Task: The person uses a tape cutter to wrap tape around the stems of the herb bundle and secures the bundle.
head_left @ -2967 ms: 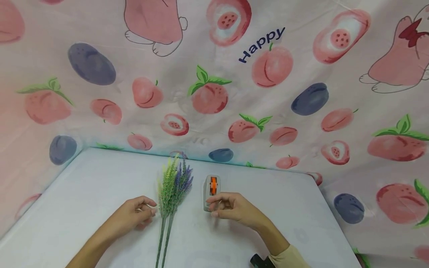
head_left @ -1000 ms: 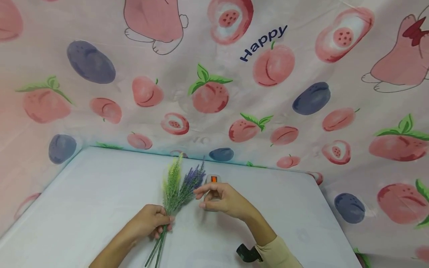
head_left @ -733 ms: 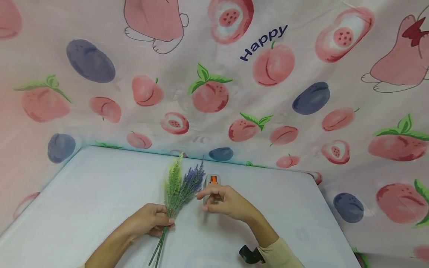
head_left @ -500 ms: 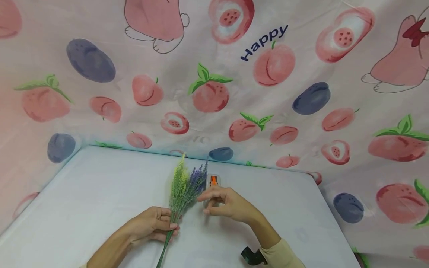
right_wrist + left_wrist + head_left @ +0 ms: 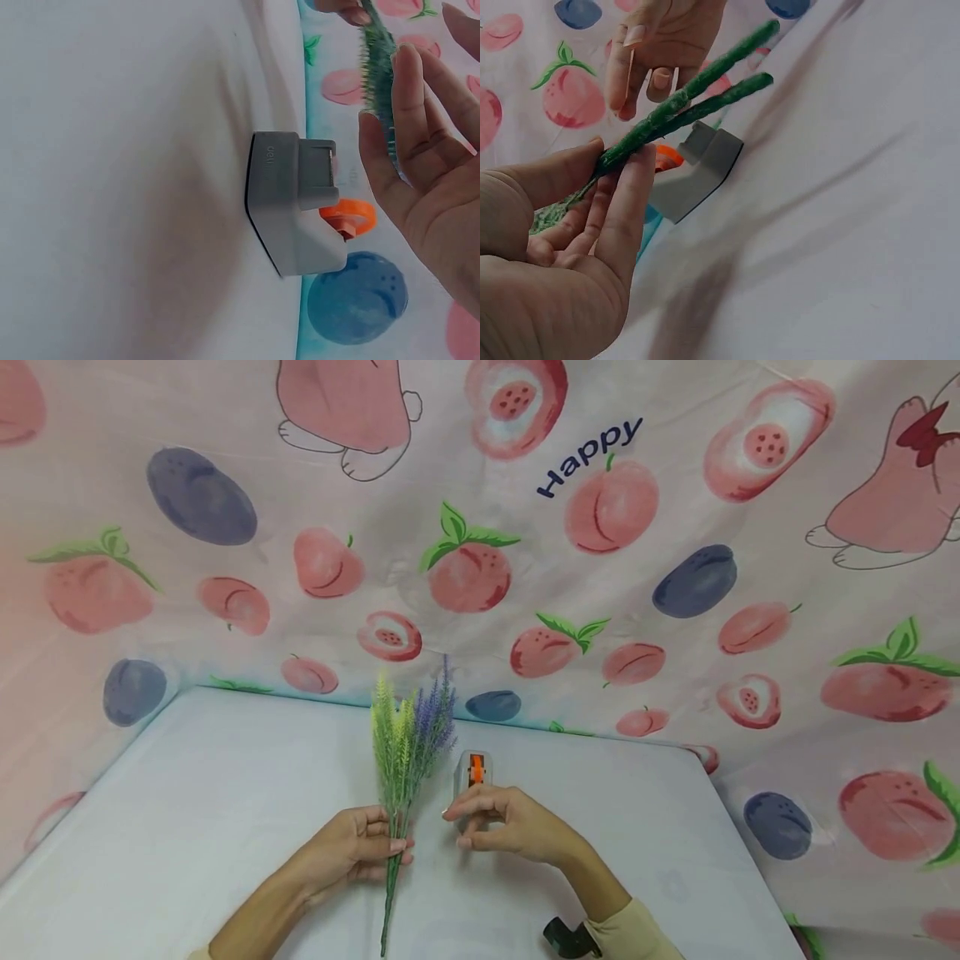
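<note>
My left hand (image 5: 348, 852) pinches the stems of artificial lavender sprigs (image 5: 405, 752), yellow-green and purple, held nearly upright over the table. In the left wrist view, two green stem ends (image 5: 705, 82) jut out past the thumb and fingers, side by side. Holding nothing, my right hand (image 5: 517, 822) hovers with loosely bent fingers just right of the sprigs. Behind it stands a grey tape dispenser (image 5: 476, 768) with an orange hub, partly hidden by the fingers in the head view. The right wrist view shows the dispenser's body (image 5: 289, 210) from the side, apart from the hand.
A white table (image 5: 247, 777) spreads under both hands. Behind it hangs a pink cloth (image 5: 420, 460) printed with fruit and rabbits. A black curved piece (image 5: 566, 937) sits beside the right sleeve.
The left hand has taken hold of the sprigs, which lay on the table, lifted them and brought them upright with stems together. The right hand shifted left, then partly back.
</note>
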`<state>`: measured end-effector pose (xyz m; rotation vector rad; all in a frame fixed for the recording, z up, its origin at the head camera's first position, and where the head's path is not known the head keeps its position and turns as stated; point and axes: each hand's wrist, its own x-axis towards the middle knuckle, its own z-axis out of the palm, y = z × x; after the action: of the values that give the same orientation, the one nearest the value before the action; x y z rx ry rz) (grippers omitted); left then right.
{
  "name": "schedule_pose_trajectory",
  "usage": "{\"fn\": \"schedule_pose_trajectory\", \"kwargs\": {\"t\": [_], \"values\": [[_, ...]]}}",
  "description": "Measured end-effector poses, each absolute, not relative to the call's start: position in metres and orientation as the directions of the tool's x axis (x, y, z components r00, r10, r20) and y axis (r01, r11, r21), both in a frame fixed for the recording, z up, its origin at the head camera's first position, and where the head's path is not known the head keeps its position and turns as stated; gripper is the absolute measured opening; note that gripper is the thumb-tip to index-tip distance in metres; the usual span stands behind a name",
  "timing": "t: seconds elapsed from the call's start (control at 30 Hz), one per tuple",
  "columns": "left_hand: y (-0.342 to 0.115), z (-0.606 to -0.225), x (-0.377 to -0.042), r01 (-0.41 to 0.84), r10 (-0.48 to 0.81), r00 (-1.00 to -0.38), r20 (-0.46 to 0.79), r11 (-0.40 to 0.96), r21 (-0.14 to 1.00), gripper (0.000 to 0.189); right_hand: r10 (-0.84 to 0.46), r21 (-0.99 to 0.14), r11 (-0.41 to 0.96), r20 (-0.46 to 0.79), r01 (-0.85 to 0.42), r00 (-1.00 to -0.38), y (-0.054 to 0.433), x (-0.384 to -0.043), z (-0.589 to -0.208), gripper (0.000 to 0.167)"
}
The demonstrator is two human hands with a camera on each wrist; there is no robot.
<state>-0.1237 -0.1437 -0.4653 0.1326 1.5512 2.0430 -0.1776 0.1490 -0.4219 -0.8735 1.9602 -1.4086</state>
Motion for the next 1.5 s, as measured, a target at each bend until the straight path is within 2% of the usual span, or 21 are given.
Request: {"fn": "schedule_pose_trajectory", "kwargs": {"t": [0.23, 0.43, 0.67, 0.9, 1.07, 1.3, 1.5], "values": [[-0.141, -0.45, -0.132, -0.302, 0.434, -0.872, -0.226, -0.113, 0.947, 0.051, -0.804, -0.954, 0.219, -0.059, -0.203, -0.591, 0.149, -0.178, -0.427, 0.031], [-0.135, -0.435, -0.139, -0.225, 0.412, -0.894, -0.174, -0.078, 0.971, 0.047, -0.851, -0.952, 0.188, -0.035, -0.241, -0.524, 0.146, -0.176, -0.427, 0.032], [-0.128, -0.425, -0.143, -0.172, 0.432, -0.891, -0.14, -0.037, 0.984, 0.04, -0.903, -0.94, 0.149, -0.002, -0.308, -0.429, 0.141, -0.173, -0.425, 0.032], [-0.124, -0.42, -0.145, -0.141, 0.473, -0.875, -0.103, -0.046, 0.989, 0.03, -0.93, -0.947, 0.118, 0.0, -0.299, -0.367, 0.138, -0.168, -0.42, 0.034], [-0.123, -0.42, -0.147, -0.135, 0.503, -0.86, -0.086, -0.061, 0.989, 0.027, -0.937, -0.942, 0.115, 0.002, -0.316, -0.348, 0.137, -0.167, -0.42, 0.035], [-0.125, -0.42, -0.148, -0.13, 0.562, -0.825, -0.057, -0.091, 0.987, 0.035, -0.941, -0.917, 0.134, 0.001, -0.375, -0.338, 0.138, -0.167, -0.417, 0.034], [-0.125, -0.418, -0.149, -0.114, 0.594, -0.804, -0.042, -0.084, 0.99, 0.033, -0.943, -0.926, 0.143, -0.021, -0.349, -0.333, 0.138, -0.167, -0.417, 0.034]]}}
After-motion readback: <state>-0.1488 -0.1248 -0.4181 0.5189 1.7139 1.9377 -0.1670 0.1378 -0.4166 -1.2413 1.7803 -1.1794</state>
